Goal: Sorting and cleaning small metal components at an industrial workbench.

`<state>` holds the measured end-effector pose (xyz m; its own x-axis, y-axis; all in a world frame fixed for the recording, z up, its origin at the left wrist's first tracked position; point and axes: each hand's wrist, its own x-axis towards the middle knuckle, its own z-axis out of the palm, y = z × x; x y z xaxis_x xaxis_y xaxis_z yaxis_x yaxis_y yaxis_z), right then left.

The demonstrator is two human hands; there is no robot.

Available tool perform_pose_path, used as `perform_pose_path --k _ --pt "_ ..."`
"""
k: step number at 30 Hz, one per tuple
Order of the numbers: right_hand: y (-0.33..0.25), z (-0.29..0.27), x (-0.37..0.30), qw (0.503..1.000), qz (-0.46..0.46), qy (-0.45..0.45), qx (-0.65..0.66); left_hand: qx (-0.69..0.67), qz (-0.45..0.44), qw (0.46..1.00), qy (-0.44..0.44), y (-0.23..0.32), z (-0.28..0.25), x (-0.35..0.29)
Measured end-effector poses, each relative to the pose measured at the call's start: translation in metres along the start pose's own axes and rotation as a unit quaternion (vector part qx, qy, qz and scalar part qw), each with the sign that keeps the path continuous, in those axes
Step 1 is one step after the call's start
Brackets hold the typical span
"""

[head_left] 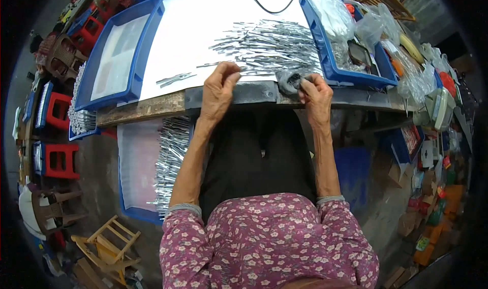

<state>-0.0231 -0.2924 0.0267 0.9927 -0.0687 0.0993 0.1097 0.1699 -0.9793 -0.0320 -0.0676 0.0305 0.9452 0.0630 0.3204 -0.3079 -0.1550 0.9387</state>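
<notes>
A heap of thin silvery metal strips [269, 45] lies on the white tabletop [185, 30] in front of me. My left hand [219, 88] is at the heap's near left edge, thumb and fingers curled together; what they pinch, if anything, is too small to make out. At the table's front edge sits a small grey plastic bag [286, 86] with dark bits in its mouth. My right hand [316, 93] is beside that bag, fingertips closed at its opening; their contents are hidden. A few loose strips [175, 79] lie apart to the left.
A blue tray [140, 60] with a pale lining stands on the left. On the right, another blue tray [325, 50] holds plastic bags and a black-framed item. Below the table edge, a lined bin [122, 182] contains more metal strips. A black cord loop [274, 9] lies at the back.
</notes>
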Motion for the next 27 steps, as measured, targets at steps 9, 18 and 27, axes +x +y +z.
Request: perform_pose_path --k 9,18,27 --pt "-0.006 0.013 -0.013 0.992 0.034 -0.056 0.105 -0.218 -0.107 0.964 -0.111 0.01 0.055 -0.031" --pt "-0.002 0.012 -0.019 0.98 0.042 -0.084 0.175 -0.245 -0.145 0.952 -0.11 0.018 0.063 -0.041" --pt "0.002 0.012 -0.02 0.975 0.049 -0.096 0.195 -0.232 -0.135 0.955 -0.124 0.015 0.063 -0.044"
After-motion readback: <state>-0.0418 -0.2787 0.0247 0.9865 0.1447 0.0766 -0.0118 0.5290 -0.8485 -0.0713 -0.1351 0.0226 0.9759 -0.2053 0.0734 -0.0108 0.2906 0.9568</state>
